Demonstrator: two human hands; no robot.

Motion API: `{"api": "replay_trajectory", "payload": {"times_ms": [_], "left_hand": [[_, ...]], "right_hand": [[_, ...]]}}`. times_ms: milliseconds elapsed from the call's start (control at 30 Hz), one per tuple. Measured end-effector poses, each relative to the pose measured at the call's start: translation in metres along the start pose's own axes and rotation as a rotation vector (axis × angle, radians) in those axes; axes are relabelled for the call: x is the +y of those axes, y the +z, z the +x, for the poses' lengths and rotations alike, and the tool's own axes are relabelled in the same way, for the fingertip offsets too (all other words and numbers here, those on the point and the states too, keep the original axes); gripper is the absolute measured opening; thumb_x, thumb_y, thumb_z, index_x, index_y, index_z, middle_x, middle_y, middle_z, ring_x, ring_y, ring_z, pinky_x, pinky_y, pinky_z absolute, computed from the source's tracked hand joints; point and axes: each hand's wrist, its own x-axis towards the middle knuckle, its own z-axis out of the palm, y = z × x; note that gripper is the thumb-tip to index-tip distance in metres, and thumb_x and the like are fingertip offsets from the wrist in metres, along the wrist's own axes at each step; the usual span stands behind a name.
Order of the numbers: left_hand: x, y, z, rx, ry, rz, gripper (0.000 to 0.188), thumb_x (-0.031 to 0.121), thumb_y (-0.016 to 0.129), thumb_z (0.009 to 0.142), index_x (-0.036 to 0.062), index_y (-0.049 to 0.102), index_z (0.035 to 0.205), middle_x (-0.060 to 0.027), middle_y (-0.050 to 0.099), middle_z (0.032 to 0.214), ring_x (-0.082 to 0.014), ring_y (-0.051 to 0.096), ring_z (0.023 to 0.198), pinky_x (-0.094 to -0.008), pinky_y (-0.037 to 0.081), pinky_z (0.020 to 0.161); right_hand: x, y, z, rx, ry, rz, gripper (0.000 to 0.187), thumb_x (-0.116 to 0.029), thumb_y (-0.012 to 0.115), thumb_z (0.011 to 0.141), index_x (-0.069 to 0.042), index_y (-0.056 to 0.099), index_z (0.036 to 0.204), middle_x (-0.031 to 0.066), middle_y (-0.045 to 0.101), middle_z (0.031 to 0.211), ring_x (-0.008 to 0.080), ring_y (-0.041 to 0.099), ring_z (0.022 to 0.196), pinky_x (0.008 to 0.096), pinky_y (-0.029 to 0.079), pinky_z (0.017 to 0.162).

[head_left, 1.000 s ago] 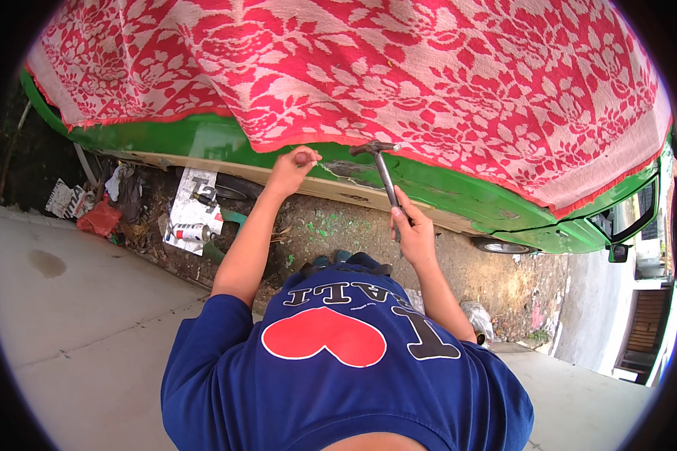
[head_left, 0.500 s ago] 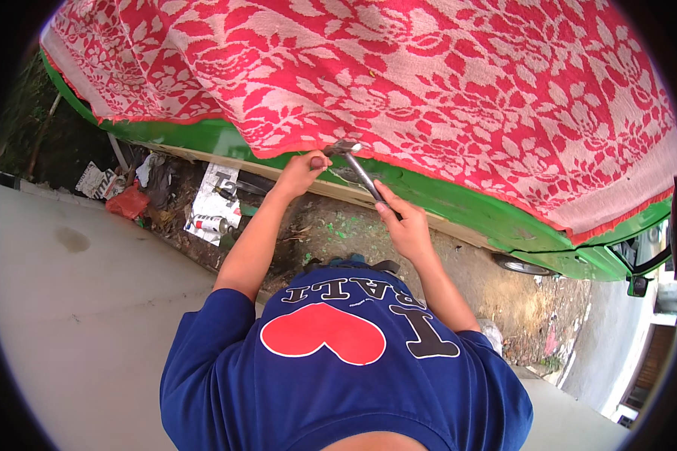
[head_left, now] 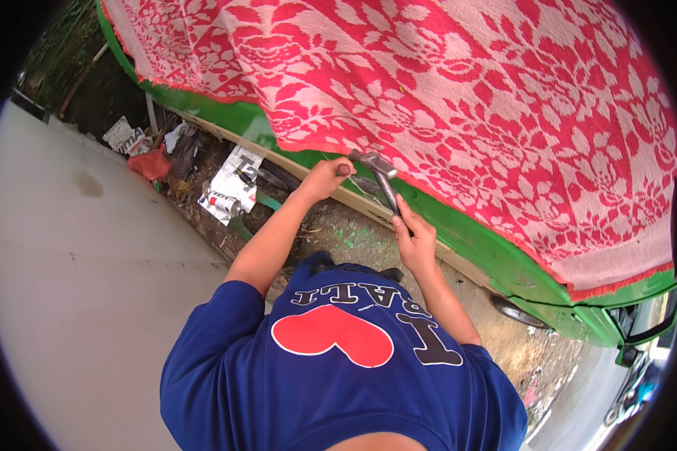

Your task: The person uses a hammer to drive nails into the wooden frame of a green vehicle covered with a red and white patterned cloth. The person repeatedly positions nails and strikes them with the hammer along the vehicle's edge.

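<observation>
My left hand (head_left: pixel 323 180) is closed around a short rod-like tool with a round, brownish end (head_left: pixel 344 171); the rest of it is hidden by my fingers. My right hand (head_left: pixel 416 242) grips the dark handle of a hammer (head_left: pixel 390 197). The hammer's metal head is just right of the round end, with a small gap seen between them. Both hands are at the lower edge of a green vehicle body (head_left: pixel 466 228), where the paint by the hammer looks worn. Over the body hangs a red and pink floral blanket (head_left: pixel 444 98), its hem just beyond the hammer head.
Left of my left arm, a spray can (head_left: pixel 224 201) lies on a printed white sheet (head_left: pixel 237 169). Farther left are a red plastic bag (head_left: pixel 150 165) and other litter beside a pale wall (head_left: pixel 90 248). A wheel (head_left: pixel 517 313) and side mirror (head_left: pixel 627 355) show at right.
The view has turned, so vehicle and blanket slope more steeply down to the right. Both hands keep their grips, and the hammer head stays close to the round end.
</observation>
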Motion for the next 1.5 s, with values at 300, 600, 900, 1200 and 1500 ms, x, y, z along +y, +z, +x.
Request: {"api": "replay_trajectory", "payload": {"times_ms": [300, 600, 900, 1200, 1500], "left_hand": [[-0.030, 0.011, 0.002, 0.103, 0.066, -0.145, 0.018, 0.004, 0.068, 0.088, 0.0077, 0.065, 0.106, -0.0130, 0.073, 0.095, -0.0293, 0.071, 0.093, -0.0389, 0.053, 0.083], [-0.016, 0.015, -0.004, 0.198, 0.011, -0.129, 0.020, 0.006, 0.071, 0.087, 0.0052, 0.067, 0.106, -0.0123, 0.072, 0.090, -0.0262, 0.071, 0.086, -0.0362, 0.053, 0.081], [-0.058, 0.019, -0.009, 0.351, -0.019, -0.496, 0.011, 0.004, 0.070, 0.091, -0.0005, 0.064, 0.100, -0.0126, 0.073, 0.107, -0.0164, 0.068, 0.102, -0.0318, 0.053, 0.088], [-0.065, 0.012, -0.014, 0.321, -0.015, -0.465, 0.010, 0.003, 0.068, 0.092, -0.0007, 0.064, 0.101, -0.0130, 0.073, 0.109, -0.0162, 0.067, 0.102, -0.0317, 0.051, 0.090], [-0.061, 0.002, -0.018, 0.338, 0.017, -0.500, 0.010, 0.002, 0.068, 0.092, -0.0017, 0.064, 0.101, -0.0119, 0.072, 0.110, -0.0170, 0.067, 0.100, -0.0315, 0.051, 0.089]], "right_hand": [[0.003, 0.004, 0.006, -0.029, 0.148, 0.085, 0.041, -0.012, 0.064, 0.097, -0.011, 0.061, 0.138, 0.0106, 0.073, 0.098, 0.0128, 0.061, 0.075, 0.0298, 0.051, 0.076], [0.005, 0.002, 0.009, -0.064, 0.266, 0.096, 0.042, -0.014, 0.064, 0.098, -0.011, 0.060, 0.140, 0.0014, 0.061, 0.075, 0.0081, 0.055, 0.064, 0.0282, 0.051, 0.065], [0.004, -0.015, 0.001, 0.029, 0.416, 0.266, 0.044, -0.012, 0.062, 0.099, -0.012, 0.056, 0.143, -0.0028, 0.057, 0.076, 0.0052, 0.052, 0.065, 0.0233, 0.048, 0.057], [0.012, -0.007, -0.014, 0.074, 0.468, 0.377, 0.044, -0.013, 0.061, 0.100, -0.012, 0.055, 0.144, -0.0028, 0.056, 0.080, 0.0052, 0.052, 0.067, 0.0231, 0.048, 0.057], [0.008, -0.003, -0.007, 0.063, 0.453, 0.364, 0.045, -0.012, 0.061, 0.100, -0.012, 0.055, 0.144, -0.0026, 0.056, 0.079, 0.0055, 0.052, 0.066, 0.0235, 0.048, 0.057]]}}
